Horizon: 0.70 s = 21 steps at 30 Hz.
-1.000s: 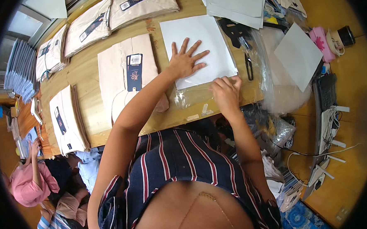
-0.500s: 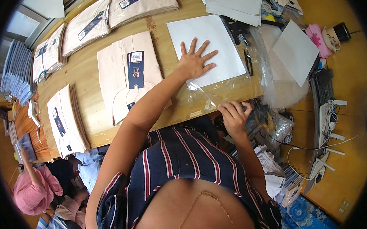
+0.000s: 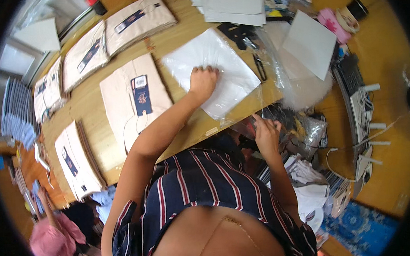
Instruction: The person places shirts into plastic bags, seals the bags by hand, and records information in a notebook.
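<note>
White sheet (image 3: 234, 75) lies flat on the surface (image 3: 94, 138), set askew, clear film (image 3: 223, 113) over it. Left hand (image 3: 204, 84) rests on top, fingers curled almost closed; creases fan out from it, so we judge it steadies the film. Pinching or only pressing: we cannot tell. Right hand (image 3: 267, 129) is half open, fingers bent, just off the near edge; any film in its grasp we cannot make out. Shirt (image 3: 119, 93) lies flat beside the sheet, probably for easy reach.
</note>
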{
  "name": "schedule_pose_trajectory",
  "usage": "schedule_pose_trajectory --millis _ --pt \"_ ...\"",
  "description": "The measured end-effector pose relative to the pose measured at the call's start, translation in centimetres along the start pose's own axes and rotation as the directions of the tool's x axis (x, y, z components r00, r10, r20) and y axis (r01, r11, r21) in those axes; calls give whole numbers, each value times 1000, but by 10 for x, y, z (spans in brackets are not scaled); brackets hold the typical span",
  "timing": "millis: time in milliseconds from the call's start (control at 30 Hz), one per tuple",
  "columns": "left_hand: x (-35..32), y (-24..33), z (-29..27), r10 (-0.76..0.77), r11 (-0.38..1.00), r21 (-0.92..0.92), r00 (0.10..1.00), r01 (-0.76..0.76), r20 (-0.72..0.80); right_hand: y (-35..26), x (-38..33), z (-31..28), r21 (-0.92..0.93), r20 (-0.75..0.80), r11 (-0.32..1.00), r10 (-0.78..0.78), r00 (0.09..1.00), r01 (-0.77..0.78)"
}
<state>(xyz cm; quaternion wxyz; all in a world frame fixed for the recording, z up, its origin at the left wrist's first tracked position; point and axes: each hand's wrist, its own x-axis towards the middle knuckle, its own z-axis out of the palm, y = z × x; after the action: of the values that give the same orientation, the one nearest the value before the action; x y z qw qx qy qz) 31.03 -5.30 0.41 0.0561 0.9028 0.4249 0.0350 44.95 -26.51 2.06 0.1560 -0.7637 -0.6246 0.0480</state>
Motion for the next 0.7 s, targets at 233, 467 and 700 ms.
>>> schedule_pose_trajectory --millis 233,467,700 --pt "0 -13 10 -202 962 58 836 268 -511 29 2 16 684 399 431 455 796 -589" --pt "-11 -47 -28 -198 493 -854 978 164 73 27 2 24 945 306 -52 485 819 -322" --pt "-83 -105 -100 -254 454 -888 966 69 -55 -18 19 18 947 319 -60 284 904 -315"
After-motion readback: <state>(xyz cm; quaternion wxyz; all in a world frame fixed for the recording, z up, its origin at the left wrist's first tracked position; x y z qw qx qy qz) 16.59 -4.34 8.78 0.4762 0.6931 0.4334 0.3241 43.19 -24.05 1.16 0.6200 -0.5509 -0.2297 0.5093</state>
